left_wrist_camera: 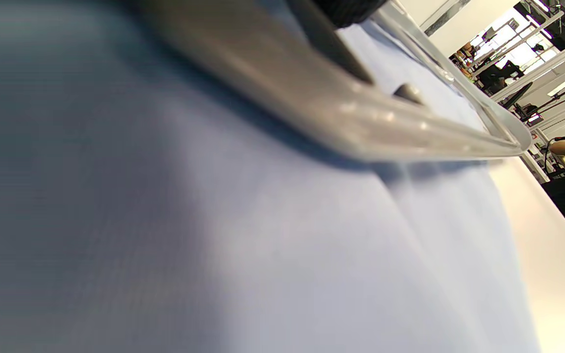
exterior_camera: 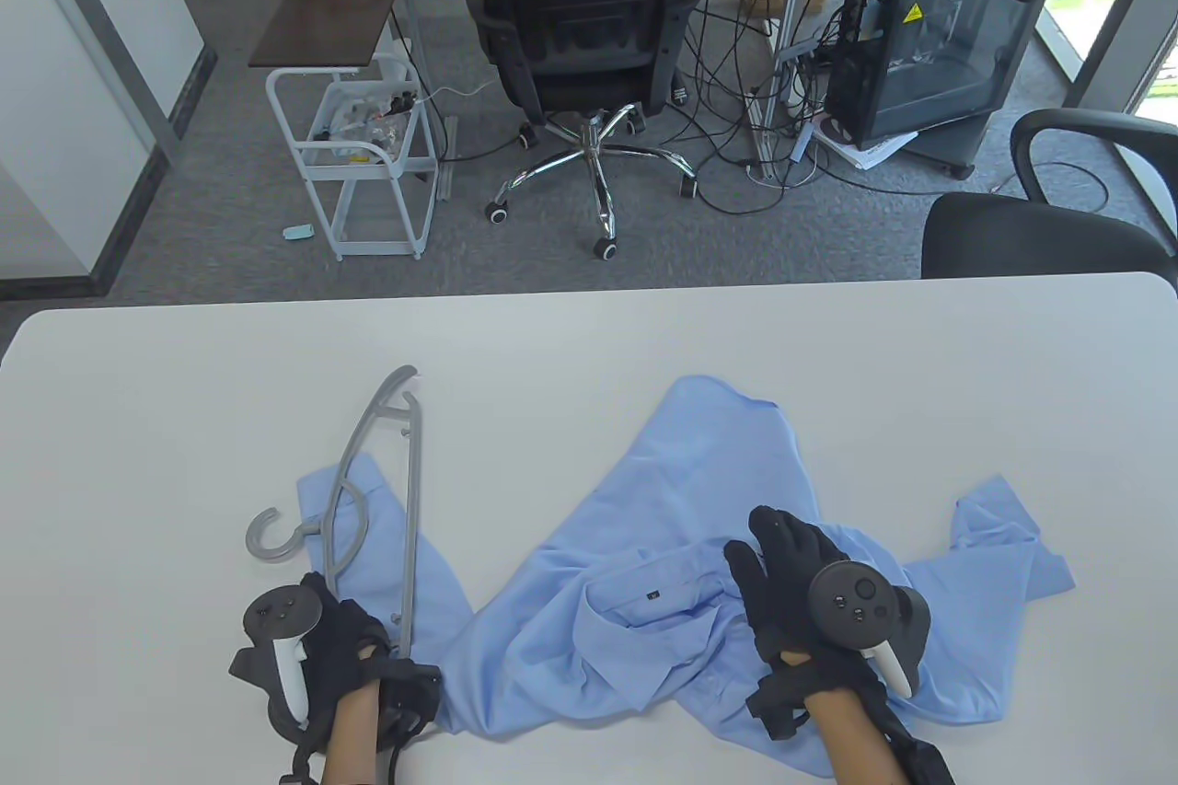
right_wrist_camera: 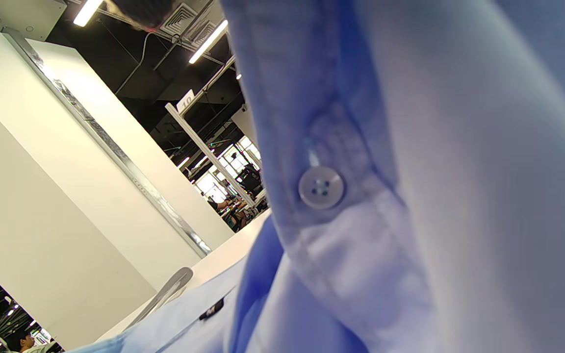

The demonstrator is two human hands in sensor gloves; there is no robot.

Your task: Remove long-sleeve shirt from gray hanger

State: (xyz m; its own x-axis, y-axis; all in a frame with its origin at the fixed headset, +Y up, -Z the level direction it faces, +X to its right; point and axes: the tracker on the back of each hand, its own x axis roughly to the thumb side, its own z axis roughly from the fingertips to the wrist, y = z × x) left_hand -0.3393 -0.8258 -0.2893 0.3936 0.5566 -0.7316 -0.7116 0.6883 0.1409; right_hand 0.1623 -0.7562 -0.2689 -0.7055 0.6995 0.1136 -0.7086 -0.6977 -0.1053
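1. The left hand [exterior_camera: 345,647] grips the near end of the one gray hanger [exterior_camera: 373,490], which lies over a sleeve near the table's [exterior_camera: 138,408] front-left edge
2. The right hand [exterior_camera: 796,587] presses flat, fingers spread, on the one blue long-sleeve shirt [exterior_camera: 681,500], front centre
3. Judged nearly done: next, draw the hanger clear leftward

The left hand [exterior_camera: 354,652] is curled tight in a grip. The right hand [exterior_camera: 791,582] lies flat, fingers [exterior_camera: 768,536] spread.
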